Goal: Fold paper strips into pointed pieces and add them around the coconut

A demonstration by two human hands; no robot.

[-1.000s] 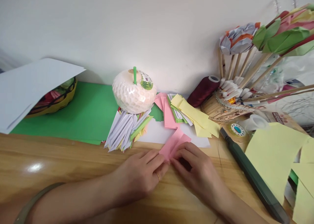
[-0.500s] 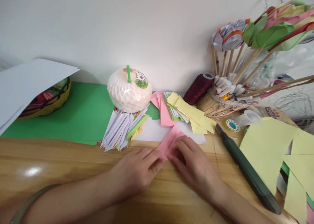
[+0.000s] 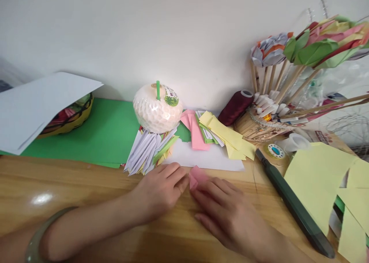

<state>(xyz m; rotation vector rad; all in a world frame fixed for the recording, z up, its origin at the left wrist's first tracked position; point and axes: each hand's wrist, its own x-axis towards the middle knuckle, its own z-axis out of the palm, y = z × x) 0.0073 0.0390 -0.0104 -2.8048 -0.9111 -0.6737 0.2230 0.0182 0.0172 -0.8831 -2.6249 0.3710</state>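
A small folded piece of pink paper (image 3: pixel 197 176) lies on the wooden table in front of me. At its left edge is my left hand (image 3: pixel 163 188), with curled fingers and the fingertips on the paper. From the right, my right hand (image 3: pixel 226 209) holds the paper down, its fingers bent over the lower right part and hiding it. The right thumb sits a little apart, lower on the table. Just behind the hands is a white sheet (image 3: pixel 207 161). Folded strips of pink paper (image 3: pixel 198 136) and yellow paper (image 3: pixel 225 132) are piled on it.
A bundle of folded white papers (image 3: pixel 144 149) lies before a wrapped white coconut (image 3: pixel 157 111). Green sheets (image 3: pixel 112 136) and a basket (image 3: pixel 86 115) are left. Right are a dark cutter (image 3: pixel 294 205), yellow scraps (image 3: pixel 317 178), a maroon thread spool (image 3: pixel 235 109) and paper flowers (image 3: pixel 314 44).
The pink paper has been folded smaller. My right hand has turned flatter over it and its thumb has moved away from the paper. The left hand remains at the left edge.
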